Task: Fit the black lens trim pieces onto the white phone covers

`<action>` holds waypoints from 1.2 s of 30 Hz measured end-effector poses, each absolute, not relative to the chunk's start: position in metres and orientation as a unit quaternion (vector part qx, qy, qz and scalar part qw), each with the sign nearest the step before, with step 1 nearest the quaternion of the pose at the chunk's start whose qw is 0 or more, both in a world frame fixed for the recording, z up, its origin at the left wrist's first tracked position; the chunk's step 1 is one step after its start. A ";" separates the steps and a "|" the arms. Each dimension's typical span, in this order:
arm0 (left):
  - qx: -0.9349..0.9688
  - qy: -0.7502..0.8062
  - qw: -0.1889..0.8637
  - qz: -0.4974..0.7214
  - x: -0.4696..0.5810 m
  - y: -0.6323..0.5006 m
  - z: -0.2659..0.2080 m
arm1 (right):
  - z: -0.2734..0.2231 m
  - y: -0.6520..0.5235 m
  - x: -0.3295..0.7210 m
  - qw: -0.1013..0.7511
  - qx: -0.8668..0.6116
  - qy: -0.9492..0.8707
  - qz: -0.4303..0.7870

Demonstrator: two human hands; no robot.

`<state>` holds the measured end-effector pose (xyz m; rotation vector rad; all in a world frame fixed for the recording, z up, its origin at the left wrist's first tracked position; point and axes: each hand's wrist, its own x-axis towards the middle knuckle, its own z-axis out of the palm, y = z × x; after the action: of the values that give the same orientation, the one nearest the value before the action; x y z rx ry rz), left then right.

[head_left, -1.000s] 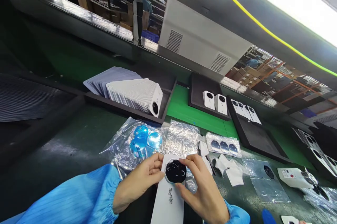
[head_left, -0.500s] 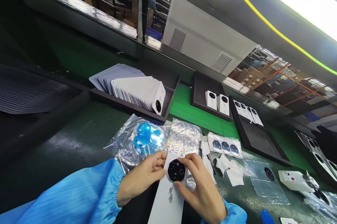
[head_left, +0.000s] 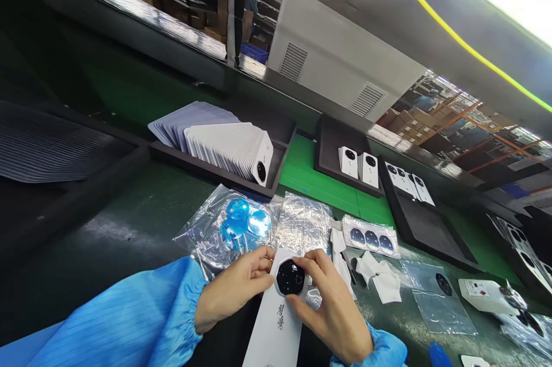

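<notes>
Left hand (head_left: 239,286) grips a white panel (head_left: 272,335) at left; right hand (head_left: 334,306) seemingly pinches the black disc (head_left: 290,277) at its far end.

No wording can be read with certainty. The white panel (head_left: 272,341) bears a short column of dark characters (head_left: 280,316) — too soft to spell out. Tiny dark lettering also marks the front panel of the fanned stack (head_left: 264,154); the white bottle's label (head_left: 476,287) — small print, a red mark — is illegible.
</notes>
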<state>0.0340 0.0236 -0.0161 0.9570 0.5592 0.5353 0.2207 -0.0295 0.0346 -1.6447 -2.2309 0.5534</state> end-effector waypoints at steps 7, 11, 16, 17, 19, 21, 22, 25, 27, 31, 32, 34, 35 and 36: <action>0.442 0.262 0.820 0.251 0.036 0.021 -0.019 | 0.037 -0.030 0.221 0.143 -0.577 -0.784 0.176; 0.444 0.287 0.799 0.287 0.038 0.019 -0.020 | 0.037 -0.030 0.218 0.118 -0.574 -0.796 0.154; 0.465 0.313 0.779 0.280 0.038 0.018 -0.020 | 0.036 -0.029 0.212 0.114 -0.558 -0.815 0.108; 0.465 0.323 0.773 0.285 0.038 0.017 -0.020 | 0.036 -0.029 0.211 0.116 -0.556 -0.817 0.100; 0.462 0.340 0.763 0.298 0.038 0.017 -0.020 | 0.036 -0.029 0.209 0.118 -0.552 -0.821 0.087; 0.462 0.346 0.759 0.301 0.038 0.017 -0.019 | 0.036 -0.029 0.207 0.120 -0.548 -0.824 0.079; 0.462 0.344 0.762 0.296 0.037 0.017 -0.018 | 0.036 -0.029 0.207 0.121 -0.546 -0.825 0.077; 0.467 0.337 0.767 0.283 0.036 0.019 -0.017 | 0.034 -0.029 0.208 0.121 -0.546 -0.826 0.075; 0.467 0.334 0.769 0.281 0.035 0.021 -0.018 | 0.032 -0.028 0.210 0.120 -0.548 -0.824 0.077; 0.462 0.330 0.776 0.274 0.035 0.023 -0.022 | 0.028 -0.025 0.213 0.135 -0.552 -0.819 0.081; 0.462 0.330 0.777 0.272 0.036 0.023 -0.022 | 0.028 -0.025 0.214 0.140 -0.551 -0.819 0.081; 0.460 0.329 0.779 0.271 0.036 0.024 -0.022 | 0.027 -0.024 0.214 0.149 -0.543 -0.822 0.082; 0.460 0.328 0.780 0.270 0.036 0.024 -0.022 | 0.027 -0.024 0.214 0.154 -0.539 -0.824 0.081; 0.459 0.329 0.780 0.269 0.036 0.024 -0.022 | 0.027 -0.023 0.214 0.159 -0.536 -0.825 0.079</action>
<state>0.0361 0.0236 -0.0220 0.9914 0.7104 0.5819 0.2137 -0.0234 0.0270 -1.5322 -2.3586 0.2262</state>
